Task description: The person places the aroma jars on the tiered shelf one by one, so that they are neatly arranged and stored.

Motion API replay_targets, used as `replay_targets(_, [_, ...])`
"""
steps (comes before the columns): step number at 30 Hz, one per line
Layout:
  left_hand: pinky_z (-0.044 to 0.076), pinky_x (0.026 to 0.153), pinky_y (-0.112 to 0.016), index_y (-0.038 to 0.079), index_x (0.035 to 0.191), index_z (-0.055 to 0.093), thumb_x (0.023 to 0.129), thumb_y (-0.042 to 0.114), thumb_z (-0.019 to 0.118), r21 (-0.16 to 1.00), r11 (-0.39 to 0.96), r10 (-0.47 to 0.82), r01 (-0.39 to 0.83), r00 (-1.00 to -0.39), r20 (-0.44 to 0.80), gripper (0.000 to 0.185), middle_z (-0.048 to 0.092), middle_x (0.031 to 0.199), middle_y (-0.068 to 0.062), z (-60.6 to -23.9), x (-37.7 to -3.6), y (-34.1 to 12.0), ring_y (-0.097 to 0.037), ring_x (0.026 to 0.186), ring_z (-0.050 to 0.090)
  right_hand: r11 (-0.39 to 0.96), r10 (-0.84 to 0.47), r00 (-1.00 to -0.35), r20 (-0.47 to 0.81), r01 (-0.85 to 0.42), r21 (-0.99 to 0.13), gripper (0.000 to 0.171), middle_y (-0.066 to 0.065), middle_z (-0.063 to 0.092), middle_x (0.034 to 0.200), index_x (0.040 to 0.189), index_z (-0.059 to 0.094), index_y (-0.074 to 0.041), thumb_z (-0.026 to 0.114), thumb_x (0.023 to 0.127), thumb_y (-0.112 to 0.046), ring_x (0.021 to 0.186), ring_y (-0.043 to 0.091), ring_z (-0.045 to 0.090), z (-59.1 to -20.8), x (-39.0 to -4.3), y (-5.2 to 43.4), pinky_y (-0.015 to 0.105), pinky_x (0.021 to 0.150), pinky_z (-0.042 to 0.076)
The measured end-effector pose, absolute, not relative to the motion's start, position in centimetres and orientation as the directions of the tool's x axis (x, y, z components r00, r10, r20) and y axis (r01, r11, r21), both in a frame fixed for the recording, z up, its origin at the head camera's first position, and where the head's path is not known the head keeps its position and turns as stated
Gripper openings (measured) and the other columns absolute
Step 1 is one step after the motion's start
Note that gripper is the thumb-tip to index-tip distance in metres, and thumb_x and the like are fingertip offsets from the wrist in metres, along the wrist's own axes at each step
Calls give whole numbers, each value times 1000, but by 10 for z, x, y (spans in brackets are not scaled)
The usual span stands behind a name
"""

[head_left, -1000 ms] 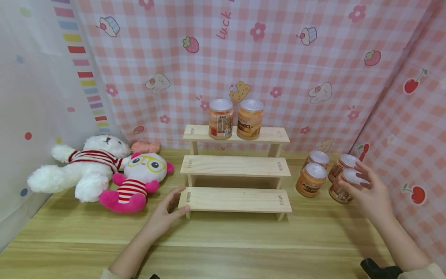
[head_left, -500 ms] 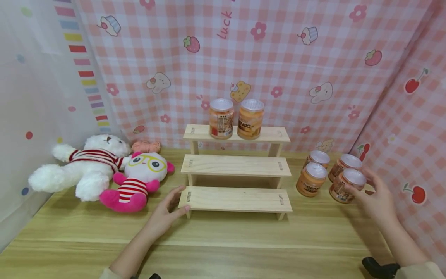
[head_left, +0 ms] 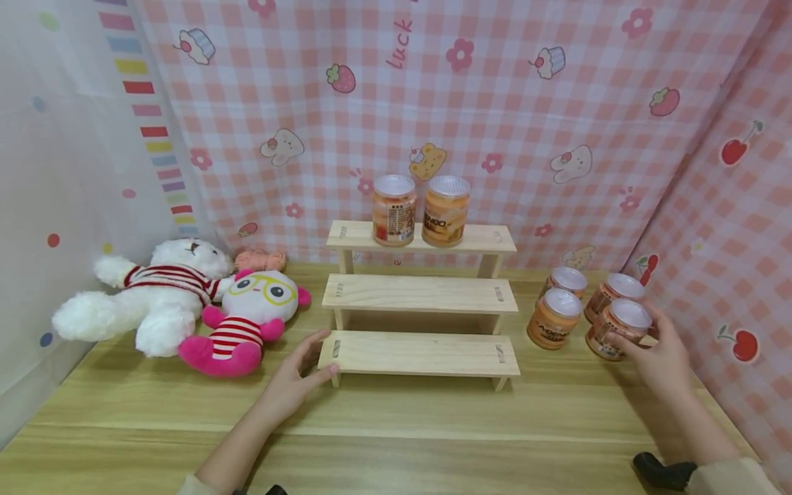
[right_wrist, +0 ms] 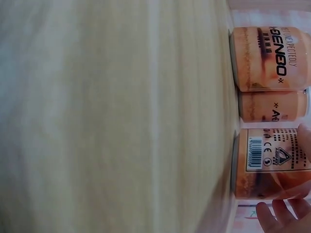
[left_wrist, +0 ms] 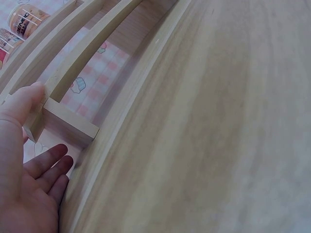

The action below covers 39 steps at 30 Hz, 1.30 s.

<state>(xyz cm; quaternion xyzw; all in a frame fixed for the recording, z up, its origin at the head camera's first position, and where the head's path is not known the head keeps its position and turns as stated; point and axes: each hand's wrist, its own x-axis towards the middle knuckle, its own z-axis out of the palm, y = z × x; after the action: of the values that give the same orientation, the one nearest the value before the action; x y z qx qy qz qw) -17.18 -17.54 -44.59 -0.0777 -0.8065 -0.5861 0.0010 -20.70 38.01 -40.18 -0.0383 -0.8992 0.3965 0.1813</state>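
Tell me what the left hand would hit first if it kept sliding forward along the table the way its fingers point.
Most likely the left end of the wooden step shelf. The left hand lies flat with its thumb already at the bottom step's corner post, and the fingers aim just beside that post. Depth is hard to judge, so the fingers might slip past its outer side.

Head camera looks forward and down over the whole worktop (head_left: 396,412), while the left wrist view skims low and close beside the stepped shelf (left_wrist: 63,77) and the right wrist view, rolled sideways, crowds the orange jars (right_wrist: 272,162), both also seen from the head.

The wooden table (head_left: 396,426) carries a stepped rack (head_left: 421,295), four jars (head_left: 584,309) and two plush toys (head_left: 192,302).
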Motion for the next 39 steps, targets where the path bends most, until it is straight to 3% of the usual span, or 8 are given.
replay_targets(6, [31, 103, -53, 11, 143, 41, 87, 22, 71, 947, 293, 123, 128, -988, 96, 65, 51, 133, -22, -446, -171, -175, -37, 123, 45, 661, 228, -933, 277, -61, -748, 84, 33, 37, 135, 150, 18, 1, 70, 89, -23, 113, 47, 40, -405, -208, 379, 6, 61, 39])
replay_targets(18, [28, 106, -53, 11, 144, 40, 88, 22, 71, 951, 280, 137, 129, -986, 94, 64, 49, 135, -22, -445, -172, -175, -36, 127, 43, 668, 308, -914, 265, 10, -744, 83, 30, 43, 135, 149, 26, -2, 73, 86, -28, 115, 44, 43, -402, -202, 375, 8, 63, 36])
replay_targets(27, [27, 106, -53, 10, 144, 40, 88, 21, 70, 953, 273, 137, 132, -986, 97, 64, 50, 134, -22, -445, -171, -175, -36, 127, 43, 636, 349, -888, 300, -10, -772, 82, 23, 44, 129, 147, 31, -2, 77, 83, -25, 103, 6, 44, -395, -192, 371, 5, 66, 42])
replay_targets(36, [29, 105, -53, 10, 144, 40, 88, 19, 71, 950, 280, 131, 137, -986, 104, 64, 51, 133, -22, -444, -171, -175, -36, 125, 44, 613, 311, -862, 399, -138, -778, 78, -8, 50, 112, 144, 37, -1, 79, 79, -10, 98, -5, 46, -377, -182, 362, 5, 70, 43])
replay_targets(39, [29, 105, -53, 10, 144, 40, 88, 20, 71, 949, 286, 128, 136, -986, 103, 64, 51, 132, -22, -444, -171, -175, -36, 125, 45, 610, 290, -859, 421, -173, -773, 77, -13, 49, 108, 144, 38, -2, 79, 79, -7, 95, -5, 48, -369, -178, 358, 5, 70, 44])
